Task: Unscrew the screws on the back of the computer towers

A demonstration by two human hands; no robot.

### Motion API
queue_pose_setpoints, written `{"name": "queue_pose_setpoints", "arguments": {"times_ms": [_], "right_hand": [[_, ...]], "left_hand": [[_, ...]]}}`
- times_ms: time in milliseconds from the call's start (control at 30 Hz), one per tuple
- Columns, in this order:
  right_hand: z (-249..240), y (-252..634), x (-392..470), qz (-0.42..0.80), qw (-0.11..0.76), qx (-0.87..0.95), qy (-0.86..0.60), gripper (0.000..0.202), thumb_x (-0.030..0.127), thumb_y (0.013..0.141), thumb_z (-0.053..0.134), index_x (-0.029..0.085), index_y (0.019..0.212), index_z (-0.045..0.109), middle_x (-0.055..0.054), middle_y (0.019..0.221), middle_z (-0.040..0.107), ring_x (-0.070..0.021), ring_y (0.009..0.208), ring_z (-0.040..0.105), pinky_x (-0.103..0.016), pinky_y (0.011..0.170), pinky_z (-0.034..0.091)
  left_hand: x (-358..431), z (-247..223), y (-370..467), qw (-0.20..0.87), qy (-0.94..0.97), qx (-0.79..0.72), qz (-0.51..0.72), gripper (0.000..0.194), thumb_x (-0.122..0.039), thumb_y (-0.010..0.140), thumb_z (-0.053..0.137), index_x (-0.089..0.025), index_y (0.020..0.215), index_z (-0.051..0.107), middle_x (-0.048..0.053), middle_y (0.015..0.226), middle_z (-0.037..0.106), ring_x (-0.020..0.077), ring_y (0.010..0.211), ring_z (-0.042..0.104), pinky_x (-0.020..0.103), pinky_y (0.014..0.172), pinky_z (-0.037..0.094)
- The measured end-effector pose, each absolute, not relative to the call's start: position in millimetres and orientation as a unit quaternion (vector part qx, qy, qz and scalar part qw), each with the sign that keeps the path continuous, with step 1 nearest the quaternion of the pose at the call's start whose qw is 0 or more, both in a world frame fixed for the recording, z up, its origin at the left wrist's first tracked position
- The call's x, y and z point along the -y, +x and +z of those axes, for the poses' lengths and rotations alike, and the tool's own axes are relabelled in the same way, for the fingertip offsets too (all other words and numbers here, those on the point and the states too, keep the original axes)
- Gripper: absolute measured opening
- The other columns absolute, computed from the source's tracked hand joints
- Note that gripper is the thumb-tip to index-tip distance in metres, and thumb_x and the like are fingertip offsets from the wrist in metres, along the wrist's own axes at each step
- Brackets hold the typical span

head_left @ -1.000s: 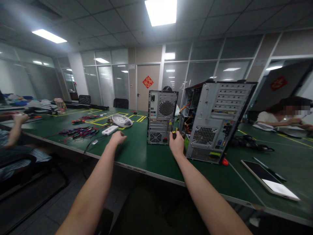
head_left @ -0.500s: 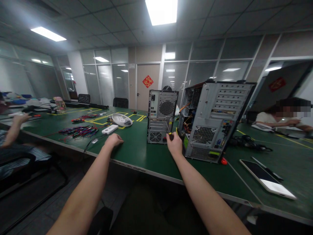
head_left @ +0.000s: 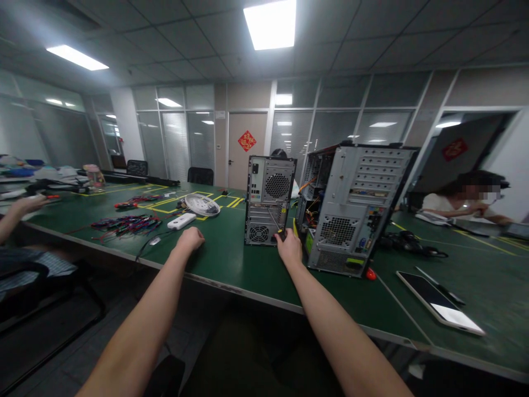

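Two computer cases stand upright with their back panels facing me. My right hand [head_left: 290, 246] is closed on the handle of a screwdriver [head_left: 281, 231], whose thin shaft slants up and left across the back of the smaller case [head_left: 270, 201]. Just right of that hand stands the larger case [head_left: 347, 204], its left side open onto wires and parts. My left hand [head_left: 191, 240] rests at the front of the green table [head_left: 231, 262], fingers curled together; whether something small is in them is hidden. A white device [head_left: 182, 221] lies just beyond it.
Bundled coloured wires [head_left: 126, 224] and a white round basket [head_left: 202, 204] lie to the left. On the right are a tablet [head_left: 440, 302], a pen-like tool [head_left: 440, 285], black cables [head_left: 413, 243] and a red object [head_left: 371, 274]. People sit at both sides.
The view has shifted slightly, so most things appear a little further left. My right hand still holds the screwdriver at the smaller case, and my left hand keeps its place on the table.
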State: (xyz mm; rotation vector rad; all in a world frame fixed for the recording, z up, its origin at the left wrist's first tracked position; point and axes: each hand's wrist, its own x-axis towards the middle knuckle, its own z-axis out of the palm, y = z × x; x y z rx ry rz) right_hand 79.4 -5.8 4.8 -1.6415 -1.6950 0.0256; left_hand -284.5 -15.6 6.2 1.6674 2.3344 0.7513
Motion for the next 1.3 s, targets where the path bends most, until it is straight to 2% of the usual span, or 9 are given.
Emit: {"name": "queue_pose_setpoints", "arguments": {"times_ms": [133, 267, 400, 567, 867, 1133, 1300], "right_hand": [[5, 79, 6, 0.008, 0.357, 0.662, -0.659, 0.027, 0.036, 0.102, 0.059, 0.02, 0.124, 0.059, -0.012, 0.114, 0.075, -0.0244, 0.103, 0.072, -0.031, 0.086, 0.05], [6, 78, 4, -0.002, 0.335, 0.657, -0.676, 0.026, 0.036, 0.102, 0.058, 0.022, 0.124, 0.058, -0.013, 0.11, 0.076, -0.0251, 0.098, 0.073, -0.031, 0.082, 0.05], [7, 77, 1, -0.014, 0.317, 0.653, -0.688, 0.027, 0.037, 0.102, 0.058, 0.022, 0.125, 0.057, -0.013, 0.106, 0.076, -0.026, 0.096, 0.074, -0.031, 0.079, 0.05], [9, 77, -2, -0.026, 0.304, 0.654, -0.692, 0.027, 0.038, 0.103, 0.057, 0.022, 0.124, 0.057, -0.012, 0.106, 0.076, -0.0247, 0.096, 0.074, -0.03, 0.079, 0.05], [11, 78, -8, -0.035, 0.298, 0.651, -0.697, 0.03, 0.037, 0.102, 0.057, 0.022, 0.127, 0.057, -0.014, 0.105, 0.075, -0.0274, 0.098, 0.074, -0.032, 0.081, 0.051], [15, 79, -21, -0.022, 0.3, 0.641, -0.706, 0.029, 0.035, 0.101, 0.058, 0.022, 0.127, 0.058, -0.015, 0.104, 0.076, -0.0272, 0.096, 0.074, -0.033, 0.079, 0.051], [13, 82, -17, -0.015, 0.315, 0.649, -0.693, 0.026, 0.038, 0.099, 0.062, 0.023, 0.121, 0.059, -0.012, 0.107, 0.076, -0.0241, 0.097, 0.073, -0.03, 0.08, 0.05]], "left_hand": [[8, 6, -258, 0.082, 0.576, -0.716, 0.385, 0.005, -0.023, 0.075, 0.073, -0.018, 0.076, 0.07, 0.011, 0.084, 0.076, 0.0242, 0.084, 0.07, 0.032, 0.081, 0.054], [-1, 2, -205, 0.263, 0.599, -0.553, 0.517, 0.016, -0.033, 0.082, 0.067, -0.018, 0.084, 0.066, 0.007, 0.085, 0.074, 0.018, 0.078, 0.067, 0.029, 0.077, 0.054], [-7, -9, -159, 0.332, 0.584, -0.481, 0.563, 0.023, -0.038, 0.081, 0.07, -0.017, 0.086, 0.065, 0.003, 0.078, 0.068, 0.015, 0.074, 0.062, 0.028, 0.075, 0.053], [-16, -22, -146, 0.308, 0.568, -0.49, 0.585, 0.019, -0.036, 0.086, 0.065, -0.017, 0.085, 0.064, 0.0, 0.069, 0.06, 0.0139, 0.066, 0.056, 0.027, 0.069, 0.049], [-31, -21, -148, 0.25, 0.592, -0.532, 0.552, 0.018, -0.034, 0.089, 0.063, -0.017, 0.088, 0.066, 0.002, 0.071, 0.064, 0.0149, 0.065, 0.056, 0.025, 0.063, 0.043], [-46, -19, -144, 0.24, 0.584, -0.548, 0.548, 0.024, -0.04, 0.086, 0.067, -0.016, 0.087, 0.067, 0.003, 0.072, 0.066, 0.0151, 0.068, 0.059, 0.027, 0.069, 0.048], [-46, -20, -146, 0.229, 0.586, -0.541, 0.557, 0.02, -0.036, 0.087, 0.067, -0.017, 0.085, 0.065, 0.004, 0.076, 0.069, 0.0161, 0.074, 0.062, 0.028, 0.075, 0.05]]}}
